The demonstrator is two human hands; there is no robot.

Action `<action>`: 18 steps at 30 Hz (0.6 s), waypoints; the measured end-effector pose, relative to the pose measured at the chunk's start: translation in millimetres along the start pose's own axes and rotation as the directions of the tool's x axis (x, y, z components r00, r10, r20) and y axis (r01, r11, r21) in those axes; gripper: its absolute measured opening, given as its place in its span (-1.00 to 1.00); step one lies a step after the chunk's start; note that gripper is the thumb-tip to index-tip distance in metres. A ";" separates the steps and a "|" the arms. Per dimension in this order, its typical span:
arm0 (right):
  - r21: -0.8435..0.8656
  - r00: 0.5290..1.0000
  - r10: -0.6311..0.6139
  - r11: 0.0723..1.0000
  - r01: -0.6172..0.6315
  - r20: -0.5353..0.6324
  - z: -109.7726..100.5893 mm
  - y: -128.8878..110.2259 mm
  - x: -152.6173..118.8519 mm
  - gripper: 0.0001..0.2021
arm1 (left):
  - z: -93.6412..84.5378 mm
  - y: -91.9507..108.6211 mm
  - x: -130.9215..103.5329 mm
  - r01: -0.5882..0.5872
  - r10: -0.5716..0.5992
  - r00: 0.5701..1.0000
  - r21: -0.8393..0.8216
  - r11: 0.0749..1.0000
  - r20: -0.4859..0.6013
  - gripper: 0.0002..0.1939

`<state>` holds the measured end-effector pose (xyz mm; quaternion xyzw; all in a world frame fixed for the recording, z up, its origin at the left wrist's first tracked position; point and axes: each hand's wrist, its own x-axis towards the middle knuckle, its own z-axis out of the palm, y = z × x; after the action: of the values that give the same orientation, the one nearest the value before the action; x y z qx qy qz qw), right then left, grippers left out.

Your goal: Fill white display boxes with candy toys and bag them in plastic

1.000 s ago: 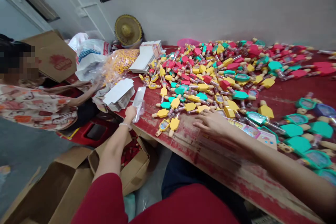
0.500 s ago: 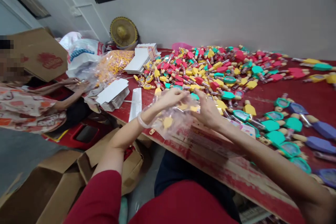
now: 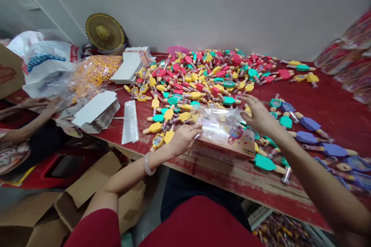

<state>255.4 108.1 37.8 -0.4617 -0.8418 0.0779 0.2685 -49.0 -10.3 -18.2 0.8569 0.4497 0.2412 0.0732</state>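
A pink printed cardboard box lies at the near edge of the table, in front of my body. Clear plastic film, which looks like a bag, covers its top and stands up along the far side. My left hand is at the box's left end, fingers together on the edge of the film. At the far right corner, my right hand has its thumb and fingers apart beside the film. Toy-like pieces shaped like ice pops, such as a green one, lie around the box.
A heap of red, yellow and green pieces covers the back of the red table. Purple pieces lie to the right. Flat clear bags and white card stacks are left, near another person's hands. Open cartons stand below.
My view has swung right. The box with film over it now shows plainly between my hands, where crumpled film was before. My hands have moved apart and the left one is lower.
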 end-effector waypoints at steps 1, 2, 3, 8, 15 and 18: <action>0.035 0.994 -0.109 0.994 0.107 0.030 -0.6 -25.1 -6.8 -0.48 | -6.4 -0.5 7.8 0.021 -0.021 1.000 0.015 1.000 -0.009 -0.74; 0.056 0.980 -0.185 0.982 0.181 0.067 0.1 -50.0 -12.0 -0.46 | -13.7 -1.0 16.4 0.049 -0.049 0.999 0.030 0.998 -0.011 -0.78; 0.057 0.970 -0.221 0.975 0.216 0.101 2.1 -72.4 -14.6 -0.44 | -21.3 -1.4 25.4 0.078 -0.078 0.997 0.043 0.996 -0.012 -0.80; 0.048 0.971 -0.052 0.998 0.042 0.234 12.1 -108.5 13.2 -0.84 | -54.9 -9.7 61.6 0.125 -0.124 0.990 0.005 0.992 -0.062 -0.86; 0.257 0.991 0.132 0.957 -0.133 0.020 -11.6 -71.6 45.8 -0.76 | -87.4 -39.7 85.4 0.281 -0.281 0.959 -0.010 0.960 -0.027 -0.79; 0.237 0.986 0.146 0.958 -0.161 0.079 -22.9 -52.3 58.2 -0.63 | -95.6 -47.1 101.3 0.247 -0.242 0.965 0.046 0.968 -0.098 -0.60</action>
<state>203.9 123.6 99.0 -0.4867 -0.7954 0.2148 0.2905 -80.9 90.1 84.3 0.7846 0.5618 0.2561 0.0567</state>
